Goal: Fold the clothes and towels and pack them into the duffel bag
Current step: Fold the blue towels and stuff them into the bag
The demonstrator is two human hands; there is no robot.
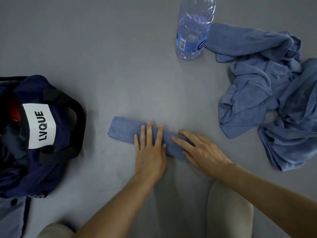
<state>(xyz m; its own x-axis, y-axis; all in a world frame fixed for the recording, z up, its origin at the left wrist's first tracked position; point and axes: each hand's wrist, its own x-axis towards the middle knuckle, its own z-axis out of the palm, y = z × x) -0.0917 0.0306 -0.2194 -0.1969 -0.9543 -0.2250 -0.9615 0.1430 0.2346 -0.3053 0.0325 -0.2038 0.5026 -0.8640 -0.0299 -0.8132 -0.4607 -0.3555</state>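
Note:
A small blue towel (122, 129), folded into a narrow strip, lies on the grey floor in front of me. My left hand (150, 152) presses flat on its middle with the fingers spread. My right hand (200, 152) rests palm down on its right end and covers it. A navy duffel bag (42, 134) with a white LVQUE label and black handles stands open at the left, with dark and red items inside. A crumpled blue towel (267, 90) lies in a heap at the right.
A clear plastic water bottle (193, 31) stands at the top centre, touching the crumpled towel's edge. A blue garment (12, 215) lies under the bag at the lower left. My knees in beige trousers (228, 212) are at the bottom.

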